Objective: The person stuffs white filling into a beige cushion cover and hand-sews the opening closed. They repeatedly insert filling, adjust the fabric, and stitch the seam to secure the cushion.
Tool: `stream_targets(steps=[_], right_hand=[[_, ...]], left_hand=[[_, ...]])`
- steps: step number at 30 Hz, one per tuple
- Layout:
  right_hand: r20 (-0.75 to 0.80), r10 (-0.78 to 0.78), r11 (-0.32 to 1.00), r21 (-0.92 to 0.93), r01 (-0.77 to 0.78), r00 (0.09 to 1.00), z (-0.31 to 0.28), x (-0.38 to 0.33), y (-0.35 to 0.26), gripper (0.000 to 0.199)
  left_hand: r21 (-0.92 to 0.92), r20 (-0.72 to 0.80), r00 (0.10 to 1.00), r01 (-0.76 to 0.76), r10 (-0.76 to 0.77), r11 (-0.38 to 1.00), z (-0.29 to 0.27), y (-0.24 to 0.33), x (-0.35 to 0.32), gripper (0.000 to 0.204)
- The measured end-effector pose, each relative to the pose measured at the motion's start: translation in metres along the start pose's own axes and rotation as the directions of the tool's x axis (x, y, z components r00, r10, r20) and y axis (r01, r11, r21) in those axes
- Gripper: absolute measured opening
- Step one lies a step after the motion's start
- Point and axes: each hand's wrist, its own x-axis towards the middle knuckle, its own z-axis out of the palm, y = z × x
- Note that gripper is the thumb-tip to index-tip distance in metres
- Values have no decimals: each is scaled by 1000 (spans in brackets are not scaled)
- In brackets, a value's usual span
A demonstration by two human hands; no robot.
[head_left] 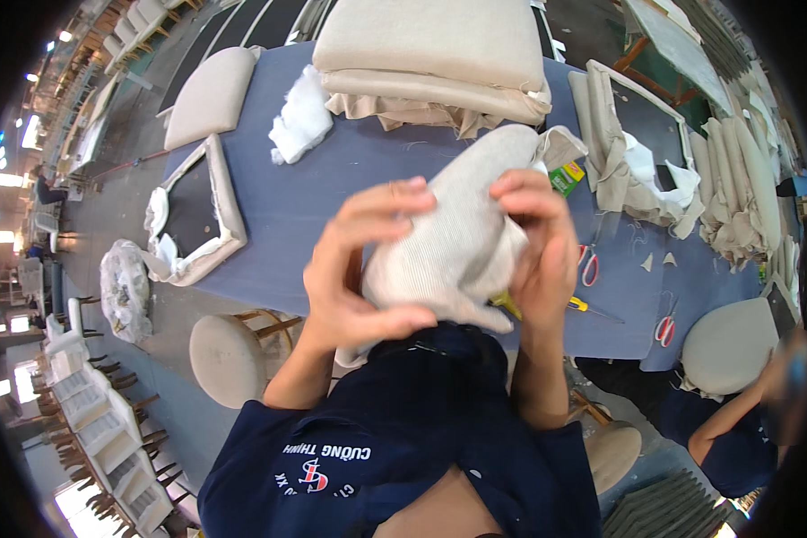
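Work table (273, 255), blue-grey surface. Landmark: stack of beige padded panels (430, 54) at far edge. Just left of stack: white wadding (300, 118). Farther left: beige padded panel (212, 97); left and nearer the wearer: beige-edged dark panel (193, 215). Right of stack: beige covers and a dark-centred panel (646, 112). Right of stack, nearer wearer: green-yellow packet (567, 177), yellow-handled screwdriver (578, 305), two red-handled scissors (664, 331), small beige scraps (647, 263), loose threads.

White lettering (327, 451) & red/white emblem (314, 476) are printed on navy shirt (403, 412), seen upside-down; marks on green-and-yellow pkg (566, 177) are too small to be read.
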Motion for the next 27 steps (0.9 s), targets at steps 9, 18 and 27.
stream_targets(steps=[9, 18, 27], right_hand=[[-181, 150, 978, -121, -173, 972, -19, -13, 9, 24], [-432, 468, 826, -96, -556, 771, -90, -97, 69, 29], [-449, 824, 270, -228, -935, 347, -104, -174, 184, 45]], left_hand=[[-27, -137, 976, 166, -169, 986, -54, -11, -7, 83], [281, -416, 886, 339, -204, 898, -115, -34, -8, 84], [241, -538, 803, 438, -256, 866, -141, -51, -12, 67]])
